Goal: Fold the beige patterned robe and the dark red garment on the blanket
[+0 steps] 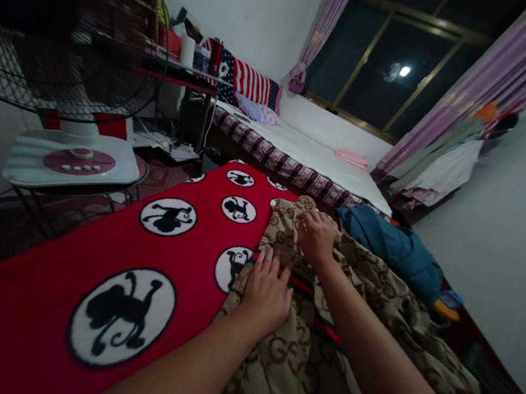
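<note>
A brown and tan cloth [284, 351] with a repeated letter pattern and a green-red-green stripe lies bunched and folded on a red sheet [200, 253] printed with black monkey figures in white circles. My left hand [268, 291] rests on the cloth beside the stripe, palm down and fingers spread. Farther forward, my right hand [317, 237] bends its fingers onto the cloth near its far edge and seems to grip a fold. Its fingertips are partly hidden.
At left a fan [76, 153] stands on a stool. Behind are a cluttered desk [186, 77] and a second bed [300, 143] by the window. Teal fabric [393, 249] lies at the right edge, with clothes [445, 171] hanging by the wall.
</note>
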A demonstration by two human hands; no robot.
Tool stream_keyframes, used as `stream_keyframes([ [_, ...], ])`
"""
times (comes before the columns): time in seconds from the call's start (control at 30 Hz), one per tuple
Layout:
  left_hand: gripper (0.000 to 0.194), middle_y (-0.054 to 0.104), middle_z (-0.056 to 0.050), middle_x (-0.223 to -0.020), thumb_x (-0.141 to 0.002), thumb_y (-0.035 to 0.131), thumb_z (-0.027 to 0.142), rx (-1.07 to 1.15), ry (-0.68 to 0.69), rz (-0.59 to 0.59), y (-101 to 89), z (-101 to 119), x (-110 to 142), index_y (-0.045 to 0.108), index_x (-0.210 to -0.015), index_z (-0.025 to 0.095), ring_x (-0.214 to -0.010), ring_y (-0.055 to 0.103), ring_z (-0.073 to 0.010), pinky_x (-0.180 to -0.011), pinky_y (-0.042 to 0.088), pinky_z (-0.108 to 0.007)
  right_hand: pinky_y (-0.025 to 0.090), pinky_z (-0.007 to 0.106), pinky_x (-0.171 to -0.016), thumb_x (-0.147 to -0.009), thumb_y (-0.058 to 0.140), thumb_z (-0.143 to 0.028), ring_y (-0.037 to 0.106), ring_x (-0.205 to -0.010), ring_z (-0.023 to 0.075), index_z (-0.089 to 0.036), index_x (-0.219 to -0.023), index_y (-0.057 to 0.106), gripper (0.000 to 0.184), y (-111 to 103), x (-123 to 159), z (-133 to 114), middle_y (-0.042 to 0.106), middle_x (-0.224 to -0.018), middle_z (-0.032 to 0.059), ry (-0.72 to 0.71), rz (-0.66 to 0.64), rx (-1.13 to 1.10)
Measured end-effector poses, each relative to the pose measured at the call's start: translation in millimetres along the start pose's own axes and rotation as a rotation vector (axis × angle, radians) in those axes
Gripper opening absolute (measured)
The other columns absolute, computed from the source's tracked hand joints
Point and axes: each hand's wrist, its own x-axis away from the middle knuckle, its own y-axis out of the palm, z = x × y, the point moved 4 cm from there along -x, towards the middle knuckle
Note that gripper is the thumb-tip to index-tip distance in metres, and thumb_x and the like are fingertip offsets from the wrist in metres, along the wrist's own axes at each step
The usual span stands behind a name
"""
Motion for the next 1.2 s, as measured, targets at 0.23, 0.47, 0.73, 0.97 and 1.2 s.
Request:
stream_keyframes([
  [0.23,0.057,0.035,-0.013,-0.151,-0.088,0.048,0.044,0.009,-0.006,-0.015,0.9,0,0,0.047,-0.139,0.02,-0.142,0.026,-0.031,-0.117,0.017,-0.049,0.022,0.056,-0.11,-0.099,0.029,-0.038,0.02,-0.143,0.0269,-0.025,-0.141,0.042,0.046,58,-6,9,0.036,-0.152,0.0037,-0.055,-0.452,0.003],
  [0.47,0.056,0.034,-0.012,-0.152,-0.089,0.046,0.043,-0.007,-0.011,-0.033,-1.0,0,0,0.048,-0.139,0.018,-0.142,0.025,-0.0298,-0.117,0.014,-0.048,0.016,0.063,-0.111,-0.098,0.03,-0.041,0.013,-0.145,0.0299,-0.023,-0.148,0.03,0.054,74,-11,13,0.017,-0.158,0.0056,0.184,-0.608,0.027],
  [0.73,0.06,0.036,-0.014,-0.15,-0.09,0.041,0.038,-0.064,-0.001,-0.027,-1.2,-2,0,0.042,-0.141,0.007,-0.141,0.028,-0.0277,-0.118,0.015,-0.044,0.028,0.045,-0.112,-0.095,0.043,-0.04,0.026,-0.142,0.0272,-0.019,-0.14,0.045,0.05,53,14,5,0.03,-0.154,0.0088,0.257,-0.581,-0.209],
  [0.97,0.057,0.041,-0.015,-0.147,-0.089,0.043,0.036,-0.094,0.037,0.015,-0.8,-3,-1,0.047,-0.139,0.008,-0.139,0.032,-0.0293,-0.116,0.018,-0.045,0.046,0.029,-0.087,-0.088,0.05,-0.027,0.063,-0.101,0.0205,-0.023,-0.106,0.07,0.027,-64,92,53,0.07,-0.11,0.0042,0.381,-0.215,-0.087],
  [1.2,0.056,0.043,-0.018,-0.145,-0.088,0.045,0.035,-0.108,0.062,0.04,2.0,-3,-1,0.048,-0.138,0.008,-0.137,0.035,-0.0314,-0.115,0.018,-0.047,0.044,0.032,-0.076,-0.078,0.064,-0.042,0.06,-0.098,0.0262,-0.018,-0.104,0.067,0.035,-137,206,114,0.068,-0.102,0.0107,0.498,-0.393,0.233],
])
